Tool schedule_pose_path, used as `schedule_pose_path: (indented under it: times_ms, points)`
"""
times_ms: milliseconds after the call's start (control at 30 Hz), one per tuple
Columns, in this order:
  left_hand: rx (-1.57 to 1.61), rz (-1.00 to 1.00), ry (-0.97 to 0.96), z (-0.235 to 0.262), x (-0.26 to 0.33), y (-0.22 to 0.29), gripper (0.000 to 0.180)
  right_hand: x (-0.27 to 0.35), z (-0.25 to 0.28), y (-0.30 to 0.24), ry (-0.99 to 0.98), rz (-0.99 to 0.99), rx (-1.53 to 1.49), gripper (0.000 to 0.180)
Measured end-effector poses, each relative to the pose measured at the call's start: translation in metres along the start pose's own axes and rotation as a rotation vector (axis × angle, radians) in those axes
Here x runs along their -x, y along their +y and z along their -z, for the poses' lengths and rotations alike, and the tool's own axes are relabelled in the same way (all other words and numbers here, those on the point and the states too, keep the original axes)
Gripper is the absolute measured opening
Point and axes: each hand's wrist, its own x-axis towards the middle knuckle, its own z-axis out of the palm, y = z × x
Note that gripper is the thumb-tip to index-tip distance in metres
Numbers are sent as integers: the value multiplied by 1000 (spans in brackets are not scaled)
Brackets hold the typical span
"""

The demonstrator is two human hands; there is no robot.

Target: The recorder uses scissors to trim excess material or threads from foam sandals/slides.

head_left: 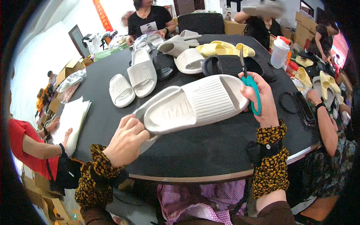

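Left hand gripping the heel end of a pair of white slides, fingers closed on the edge, lying across the near part of the round black desk. Right hand at the toe end, grip closed on teal-handled scissors, blades pointing up and away.

Just beyond: more white slides, black slides, yellow ones farther back, all loose on the desk. At the left edge, a stack of white sheets under another person's hand. On the right, a clear plastic bottle with a red cap, contents unclear at this distance, and a black strap near another person's arm.

Around the desk, seated people and cardboard boxes against a pale wall.
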Motion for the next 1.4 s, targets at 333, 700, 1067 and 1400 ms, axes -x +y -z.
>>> schedule_pose_path:
  times_ms: [333,700,1067,1400]
  points:
    - [242,473,-113,-23,40,-20,74,2,1,7,-131,-173,221,40]
    - [418,561,-278,-39,79,-43,103,7,-21,32,-317,-279,146,43]
    - [436,523,-214,-41,71,-46,101,14,-45,53,-299,-351,-29,43]
    - [1676,835,334,-55,66,-51,61,8,-32,50,-34,-285,-306,32]
